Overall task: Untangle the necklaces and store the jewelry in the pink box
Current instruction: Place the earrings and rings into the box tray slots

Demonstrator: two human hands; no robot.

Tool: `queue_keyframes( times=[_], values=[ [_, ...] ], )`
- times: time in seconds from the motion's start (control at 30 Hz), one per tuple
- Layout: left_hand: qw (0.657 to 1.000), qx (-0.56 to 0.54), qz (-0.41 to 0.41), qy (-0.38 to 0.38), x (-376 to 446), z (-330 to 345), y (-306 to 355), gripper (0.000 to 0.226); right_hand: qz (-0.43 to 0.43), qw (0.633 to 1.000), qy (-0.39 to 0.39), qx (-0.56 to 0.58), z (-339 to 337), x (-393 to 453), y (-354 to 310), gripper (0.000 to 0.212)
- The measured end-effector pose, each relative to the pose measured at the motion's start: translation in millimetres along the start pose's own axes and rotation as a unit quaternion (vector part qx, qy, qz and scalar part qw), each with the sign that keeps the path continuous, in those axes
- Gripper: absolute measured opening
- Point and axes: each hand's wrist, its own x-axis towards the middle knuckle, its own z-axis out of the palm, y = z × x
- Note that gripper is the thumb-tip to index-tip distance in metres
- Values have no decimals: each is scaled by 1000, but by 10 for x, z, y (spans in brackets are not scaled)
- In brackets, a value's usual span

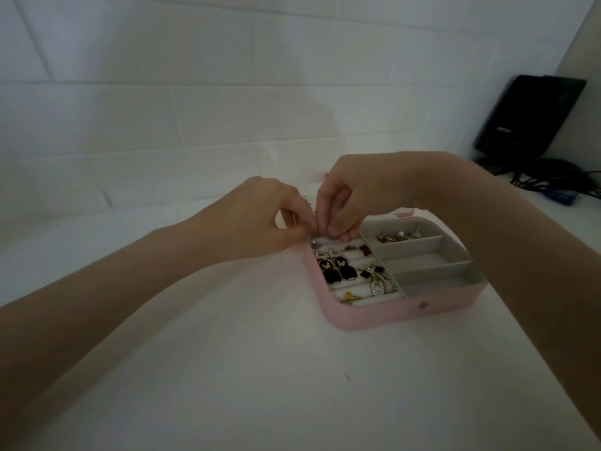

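The pink box [390, 315] lies open on the white table, right of centre, with a grey lining. Its left ring rows hold black earrings [338, 271], rings [382, 286], red studs [357, 249] and a yellow piece [348, 296]. The top right compartment holds gold and pearl earrings [398, 236]. The two lower right compartments [426, 266] look bare. My left hand [270, 216] and my right hand [354, 196] meet fingertip to fingertip over the box's far left corner, pinching a thin, barely visible necklace chain [311, 203] between them.
A white brick-pattern wall stands close behind. A black device [530, 115] leans at the far right with dark cables [559, 180] and something blue [562, 196] beside it. White table surface [260, 369] spreads in front of the box.
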Motion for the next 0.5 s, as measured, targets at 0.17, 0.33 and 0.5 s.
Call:
queue_keyframes(
  times=[0.17, 0.33, 0.5],
  values=[
    [1000, -11, -20, 0, -11, -6, 30, 13, 13, 999, -9, -27, 8, 32, -18, 14],
    [999, -21, -25, -1, -17, -5, 54, 13, 11, 999, -8, -31, 24, 27, -28, 15],
    [1000, -17, -22, -8, -21, -1, 52, 14, 21, 999, 6, -41, 81, 43, -29, 18]
  ],
)
